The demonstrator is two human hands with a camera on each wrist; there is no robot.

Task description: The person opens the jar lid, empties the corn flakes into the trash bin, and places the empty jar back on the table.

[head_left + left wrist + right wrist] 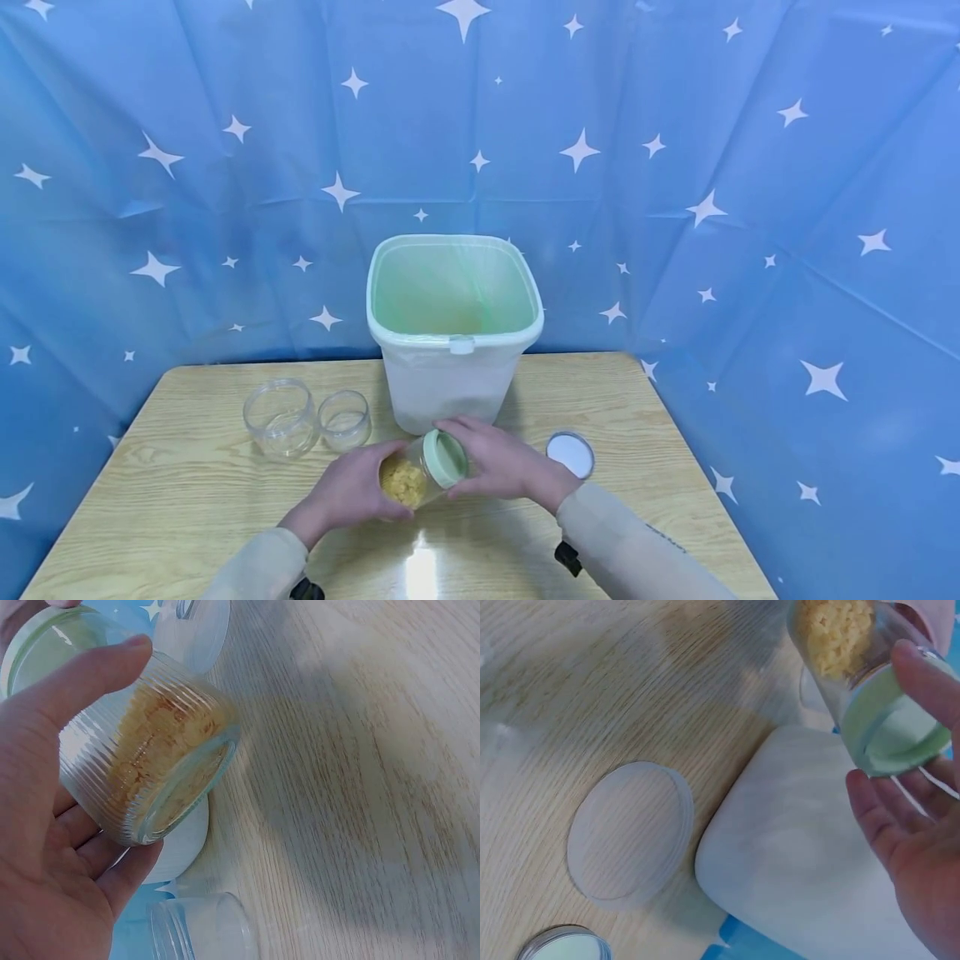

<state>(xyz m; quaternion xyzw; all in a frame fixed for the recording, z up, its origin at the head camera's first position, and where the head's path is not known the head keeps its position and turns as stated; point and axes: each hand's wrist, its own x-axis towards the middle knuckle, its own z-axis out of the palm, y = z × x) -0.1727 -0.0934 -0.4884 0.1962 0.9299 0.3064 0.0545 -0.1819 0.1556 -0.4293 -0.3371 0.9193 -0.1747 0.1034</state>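
Observation:
Tilted on its side just above the table is a clear ribbed glass jar [97, 761], partly filled with small yellow pieces [834, 634] that look like pasta. My left hand [358, 487] grips the jar's body near the base, thumb on one side and fingers on the other. A pale green lid [446, 460] caps the end pointing right. My right hand [501, 460] holds that lid by its edge, with the thumb and fingertips on opposite sides in the right wrist view. The jar is in front of a white bin [450, 379].
Two clear round containers, a larger one [279, 417] and a smaller one [345, 419], stand left of the bin. A metal-rimmed white disc [570, 455] lies to the right. Nearby is a clear round lid [630, 836]. A blue star-patterned curtain [247, 217] hangs behind the table.

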